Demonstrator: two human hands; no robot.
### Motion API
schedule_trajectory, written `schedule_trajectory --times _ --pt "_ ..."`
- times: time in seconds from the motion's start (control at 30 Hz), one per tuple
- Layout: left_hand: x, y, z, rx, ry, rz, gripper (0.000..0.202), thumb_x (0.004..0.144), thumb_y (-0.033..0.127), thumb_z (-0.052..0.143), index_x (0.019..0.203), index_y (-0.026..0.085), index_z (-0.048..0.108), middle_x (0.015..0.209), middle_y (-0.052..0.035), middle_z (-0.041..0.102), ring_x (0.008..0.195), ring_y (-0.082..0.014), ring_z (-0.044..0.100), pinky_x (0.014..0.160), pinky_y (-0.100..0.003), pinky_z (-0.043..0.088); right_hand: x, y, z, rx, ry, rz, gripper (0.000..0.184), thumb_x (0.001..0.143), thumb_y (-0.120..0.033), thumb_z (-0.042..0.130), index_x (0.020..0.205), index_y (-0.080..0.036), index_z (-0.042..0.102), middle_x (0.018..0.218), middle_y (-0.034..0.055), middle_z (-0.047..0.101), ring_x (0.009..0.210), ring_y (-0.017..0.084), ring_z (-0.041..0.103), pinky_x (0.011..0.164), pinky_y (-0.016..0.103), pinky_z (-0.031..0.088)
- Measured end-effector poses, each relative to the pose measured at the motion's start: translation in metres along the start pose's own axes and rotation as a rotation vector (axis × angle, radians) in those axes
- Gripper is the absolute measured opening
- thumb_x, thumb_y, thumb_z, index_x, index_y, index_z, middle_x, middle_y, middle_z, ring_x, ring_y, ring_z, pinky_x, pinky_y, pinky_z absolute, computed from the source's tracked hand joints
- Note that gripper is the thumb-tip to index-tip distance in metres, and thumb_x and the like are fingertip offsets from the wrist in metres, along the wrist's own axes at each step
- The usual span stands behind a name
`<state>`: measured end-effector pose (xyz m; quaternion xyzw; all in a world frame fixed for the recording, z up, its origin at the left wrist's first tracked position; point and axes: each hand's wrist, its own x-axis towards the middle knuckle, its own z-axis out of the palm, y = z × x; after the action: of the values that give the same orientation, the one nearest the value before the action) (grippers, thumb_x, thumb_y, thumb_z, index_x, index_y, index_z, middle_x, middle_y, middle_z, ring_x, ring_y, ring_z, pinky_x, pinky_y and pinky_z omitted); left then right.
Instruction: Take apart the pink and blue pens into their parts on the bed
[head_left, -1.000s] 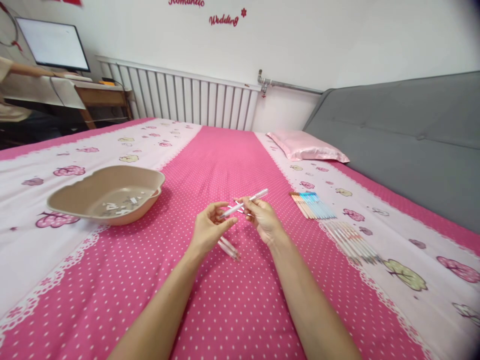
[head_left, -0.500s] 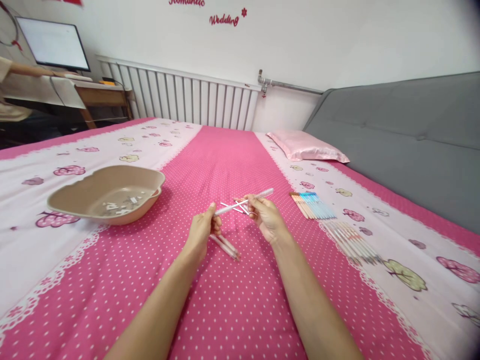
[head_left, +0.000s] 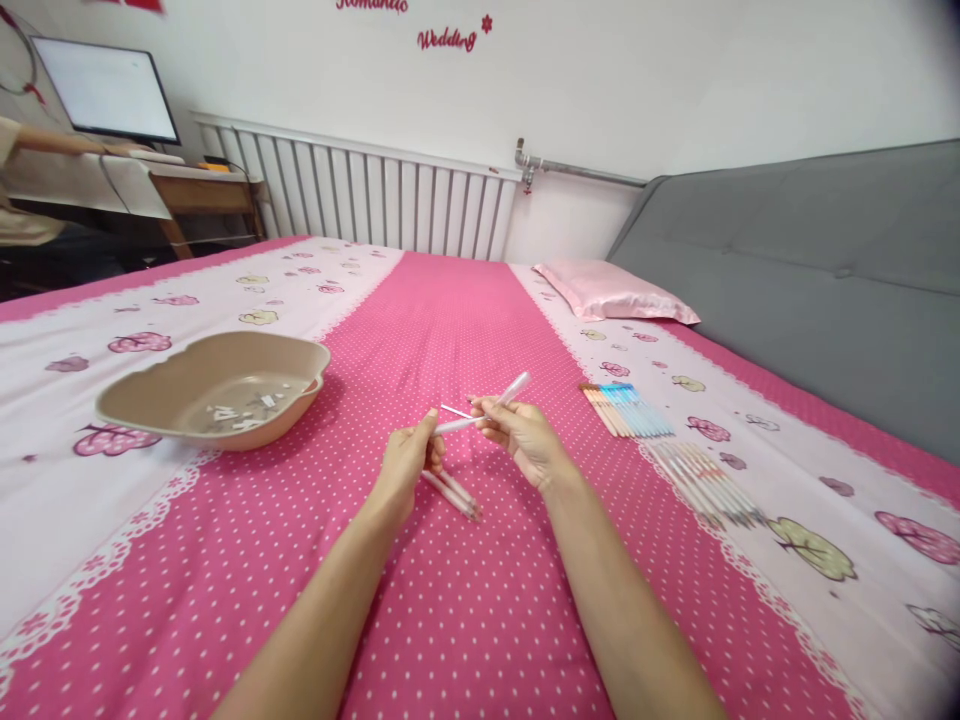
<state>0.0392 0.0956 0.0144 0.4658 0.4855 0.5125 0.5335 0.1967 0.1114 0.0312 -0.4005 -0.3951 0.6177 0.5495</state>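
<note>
A slim whitish pen (head_left: pixel 456 425) stretches between my two hands above the pink bedspread (head_left: pixel 450 610). My left hand (head_left: pixel 409 458) pinches its left end between thumb and fingers. My right hand (head_left: pixel 523 436) is closed round the other end, where a translucent part (head_left: pixel 516 386) sticks up to the right at an angle; whether it is joined to the rest is hidden by the fingers. Just behind the hands lies a thin white stick (head_left: pixel 454 411), partly covered. Below my left hand, a few whitish pens (head_left: pixel 454 496) lie side by side on the bed.
At left stands a beige basin (head_left: pixel 225 385) holding small white pieces. On the right are a row of orange-to-blue pens (head_left: pixel 626 410) and a row of pale pens (head_left: pixel 705 485). Farther back are a pink pillow (head_left: pixel 611 293), a radiator (head_left: pixel 360 190) and a person's arm (head_left: pixel 60 140) at a desk.
My right hand has shifted slightly left and toward my left hand. The translucent end now tilts up more steeply, and the sticks behind are more covered.
</note>
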Motion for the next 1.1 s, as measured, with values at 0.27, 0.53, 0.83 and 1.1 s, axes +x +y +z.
schedule_trajectory --times 0.27,0.53,0.83,1.1 --pt "0.005 -0.001 -0.005 -0.129 0.229 -0.042 0.039 0.067 0.050 0.060 0.063 0.011 0.057 0.047 0.0034 0.047 0.039 -0.0068 0.041 0.043 -0.020 0.033 0.020 0.004 -0.028 0.156 0.366 -0.176 0.010 0.065 -0.020 0.073 0.069 -0.017 0.066 0.074 0.0025 0.067 0.067 0.009 0.063 0.061 0.018 0.054" --pt "0.009 -0.007 -0.004 -0.126 0.225 -0.045 0.025 0.071 0.036 0.060 0.076 0.012 0.056 0.059 0.0006 0.058 0.039 -0.0052 0.044 0.039 -0.018 0.033 0.026 0.025 -0.027 -0.109 0.262 -0.084 0.014 0.072 -0.031 0.066 0.072 -0.017 0.063 0.084 0.0062 0.068 0.059 0.013 0.064 0.048 0.023 0.051" --pt "0.003 -0.005 0.003 -0.104 0.104 -0.135 0.015 0.077 0.027 0.058 0.078 0.013 0.054 0.067 -0.0048 0.065 0.042 -0.0078 0.052 0.041 -0.019 0.038 0.016 0.022 -0.011 -0.442 0.115 -0.157 0.028 0.075 -0.042 0.060 0.068 -0.015 0.062 0.044 -0.0033 0.053 0.033 0.006 0.043 0.037 0.018 0.031" --pt "-0.001 -0.011 0.012 -0.267 -0.048 -0.059 0.026 0.065 0.036 0.067 0.069 0.013 0.055 0.052 0.0030 0.052 0.046 -0.0080 0.050 0.044 -0.017 0.035 0.003 0.032 0.019 -0.724 -0.207 -0.284 0.021 0.085 -0.033 0.048 0.092 -0.020 0.062 0.061 -0.0010 0.062 0.050 0.011 0.057 0.052 0.023 0.045"
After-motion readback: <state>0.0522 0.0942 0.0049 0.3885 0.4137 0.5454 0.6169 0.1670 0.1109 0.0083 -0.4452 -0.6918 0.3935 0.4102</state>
